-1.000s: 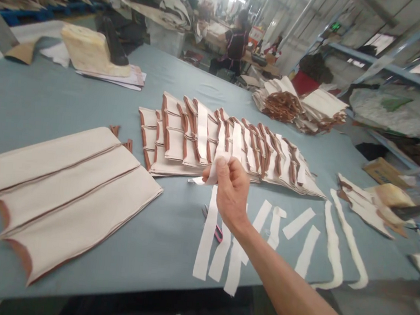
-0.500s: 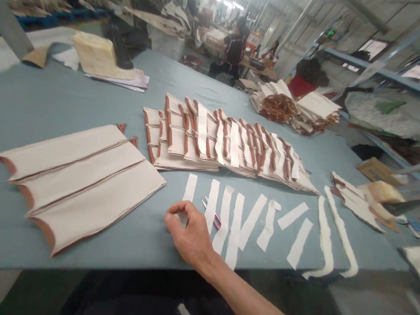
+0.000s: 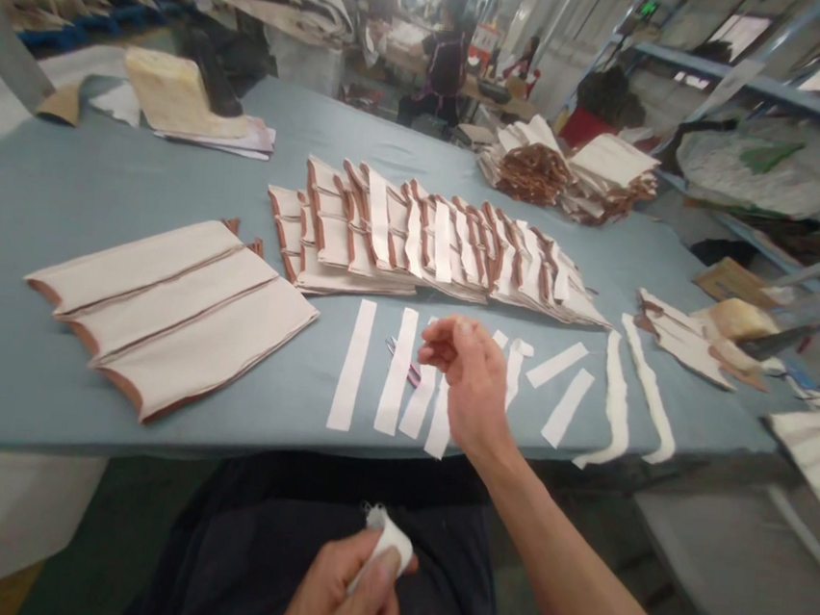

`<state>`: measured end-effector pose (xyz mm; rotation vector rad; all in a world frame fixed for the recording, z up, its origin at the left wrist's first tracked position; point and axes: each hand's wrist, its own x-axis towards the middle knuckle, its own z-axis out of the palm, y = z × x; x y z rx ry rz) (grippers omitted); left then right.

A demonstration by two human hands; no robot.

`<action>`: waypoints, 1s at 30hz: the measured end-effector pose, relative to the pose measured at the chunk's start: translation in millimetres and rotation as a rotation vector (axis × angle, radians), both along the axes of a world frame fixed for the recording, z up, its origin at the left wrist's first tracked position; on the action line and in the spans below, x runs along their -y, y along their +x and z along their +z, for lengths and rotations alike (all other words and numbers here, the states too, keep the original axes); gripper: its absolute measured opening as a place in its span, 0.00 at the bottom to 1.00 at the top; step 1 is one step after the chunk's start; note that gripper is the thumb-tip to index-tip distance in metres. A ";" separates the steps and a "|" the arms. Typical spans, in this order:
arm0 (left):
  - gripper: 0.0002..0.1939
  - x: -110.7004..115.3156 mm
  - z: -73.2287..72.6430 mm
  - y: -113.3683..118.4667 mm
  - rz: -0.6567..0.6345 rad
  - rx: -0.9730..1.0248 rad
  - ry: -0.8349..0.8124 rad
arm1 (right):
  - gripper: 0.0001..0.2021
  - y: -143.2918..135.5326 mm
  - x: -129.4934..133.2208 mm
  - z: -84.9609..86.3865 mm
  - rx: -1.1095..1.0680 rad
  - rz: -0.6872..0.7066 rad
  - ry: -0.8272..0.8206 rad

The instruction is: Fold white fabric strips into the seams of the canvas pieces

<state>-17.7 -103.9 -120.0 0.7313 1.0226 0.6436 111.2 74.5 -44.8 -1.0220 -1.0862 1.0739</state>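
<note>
"What's the person's left hand (image 3: 343,596) got?"

"A folded white piece (image 3: 396,538). Thumb and fingers are clamped on it, low over the dark clothing (image 3: 235,542), and its frayed end pokes out beyond the fingertips towards one o'clock."

"And the right hand (image 3: 476,382)?"

"Up over the near part of the blue surface (image 3: 284,411), fingers curled in. I can't tell from here whether the thumb meets them."

"What's nearest those fingers?"

"The loose white strips (image 3: 394,374). Some lie partly behind the hand, two flat ones are at about nine o'clock, and others spread round to three. The pink-handled snips (image 3: 414,376) sit just off the fingertips, at seven."

"And the cream pieces?"

"A ribbed cream panel (image 3: 176,324) lies well apart, at nine o'clock from the right hand. The overlapping row of panels (image 3: 393,248) is at eleven, with more white strips laid across it."
</note>
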 end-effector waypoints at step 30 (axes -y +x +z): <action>0.15 -46.9 74.7 52.5 0.445 0.334 -0.500 | 0.10 65.1 190.8 -40.8 1.209 -0.080 0.583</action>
